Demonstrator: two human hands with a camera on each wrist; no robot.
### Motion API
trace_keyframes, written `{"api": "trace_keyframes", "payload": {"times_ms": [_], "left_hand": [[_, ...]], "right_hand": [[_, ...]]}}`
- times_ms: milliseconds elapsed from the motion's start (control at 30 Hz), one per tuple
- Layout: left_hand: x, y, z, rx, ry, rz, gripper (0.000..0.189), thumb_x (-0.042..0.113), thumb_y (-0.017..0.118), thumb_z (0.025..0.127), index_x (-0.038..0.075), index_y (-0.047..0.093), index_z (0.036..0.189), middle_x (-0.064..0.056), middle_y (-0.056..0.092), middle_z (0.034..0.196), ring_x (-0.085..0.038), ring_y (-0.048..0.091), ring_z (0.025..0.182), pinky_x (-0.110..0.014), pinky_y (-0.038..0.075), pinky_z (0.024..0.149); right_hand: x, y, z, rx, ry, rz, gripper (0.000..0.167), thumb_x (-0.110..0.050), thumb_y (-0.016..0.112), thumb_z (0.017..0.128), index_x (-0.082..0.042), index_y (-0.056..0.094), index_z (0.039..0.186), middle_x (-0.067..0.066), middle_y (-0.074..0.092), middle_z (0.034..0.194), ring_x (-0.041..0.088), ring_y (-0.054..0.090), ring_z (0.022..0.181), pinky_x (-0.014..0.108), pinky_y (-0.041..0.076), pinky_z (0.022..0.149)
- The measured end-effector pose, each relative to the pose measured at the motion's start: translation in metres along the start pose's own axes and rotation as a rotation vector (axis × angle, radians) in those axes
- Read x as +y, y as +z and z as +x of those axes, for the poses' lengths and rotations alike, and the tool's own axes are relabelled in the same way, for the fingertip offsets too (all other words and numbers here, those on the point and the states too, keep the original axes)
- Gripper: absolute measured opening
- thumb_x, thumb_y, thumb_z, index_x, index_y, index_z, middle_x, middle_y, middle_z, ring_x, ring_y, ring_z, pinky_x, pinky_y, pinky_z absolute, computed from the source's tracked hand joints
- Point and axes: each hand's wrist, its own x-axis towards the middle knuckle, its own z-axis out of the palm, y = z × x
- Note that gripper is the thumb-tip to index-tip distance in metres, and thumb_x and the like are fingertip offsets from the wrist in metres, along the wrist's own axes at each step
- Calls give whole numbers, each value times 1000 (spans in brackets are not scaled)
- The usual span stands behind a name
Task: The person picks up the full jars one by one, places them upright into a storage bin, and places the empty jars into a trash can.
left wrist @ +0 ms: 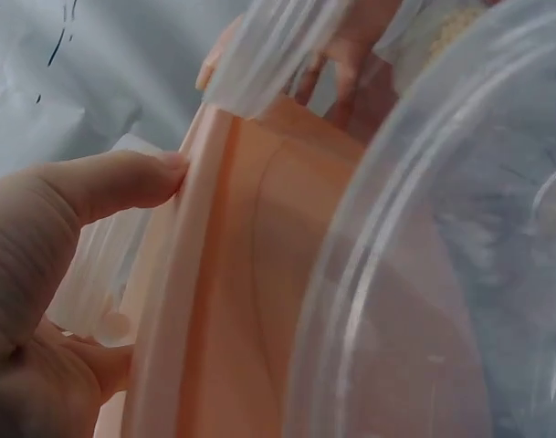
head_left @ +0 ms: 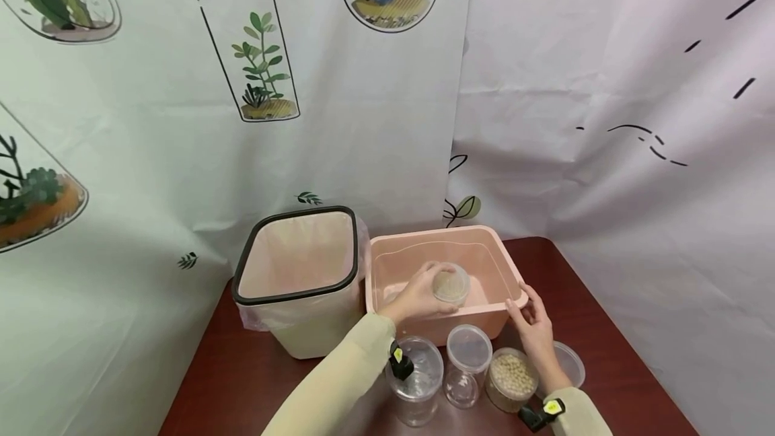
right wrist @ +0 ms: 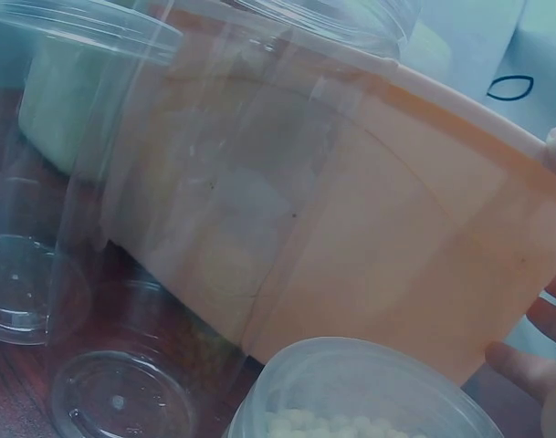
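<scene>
A round, translucent plastic jar (head_left: 451,288) is in the curled left hand (head_left: 420,293), which reaches inside a smooth pink basin (head_left: 436,251); the right hand (head_left: 535,328) pinches the basin's rounded corner. Near the wrists, clear cylindrical containers (head_left: 463,385) stand on the dark-red worktop (head_left: 605,355).

A pale bin (head_left: 315,334) with a black rim (head_left: 290,297) is lined with a translucent bag (head_left: 258,319) and set on a dark red table (head_left: 242,382). Behind, a white cloth (head_left: 375,140) is printed with plants (head_left: 262,62) (some drawn inside jars (head_left: 227,39)).
</scene>
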Motion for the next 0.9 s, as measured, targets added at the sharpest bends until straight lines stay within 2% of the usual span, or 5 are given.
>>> {"api": "trace_keyframes", "payload": {"times_ms": [233,533,700,800,900], "left_hand": [[-1,-1,9,-37,-57,77,70,28,85,61,18,54,124,-6,49,128,-22,47,116,-40,39,95],[-8,3,14,-43,-103,208,70,33,84,61,14,54,121,-7,55,115,-25,49,110,-34,42,89],[-13,5,16,-74,-105,254,66,34,83,63,15,55,120,-7,55,114,-25,51,109,-33,43,88],[-13,3,19,-90,-97,255,63,28,83,63,13,56,118,-8,55,114,-24,52,107,-32,44,85],[-9,-1,24,-70,-50,250,54,15,80,67,9,59,116,-9,55,113,-24,53,104,-31,45,83]], "right_hand": [[2,-1,0,7,7,-14,54,-20,61,91,-18,39,140,8,48,121,-3,54,94,19,49,72],[4,2,-1,6,-7,-14,54,-19,61,90,-16,40,140,8,49,119,-2,55,93,19,50,71],[3,2,-1,2,0,-17,54,-19,61,91,-17,39,140,9,48,123,-3,53,95,16,48,72],[1,0,-1,-7,9,-29,54,-21,60,92,-18,37,141,10,47,125,-3,52,96,14,47,72],[0,-1,0,-7,23,-34,54,-23,59,92,-19,37,141,11,47,126,-3,51,97,12,46,73]]}}
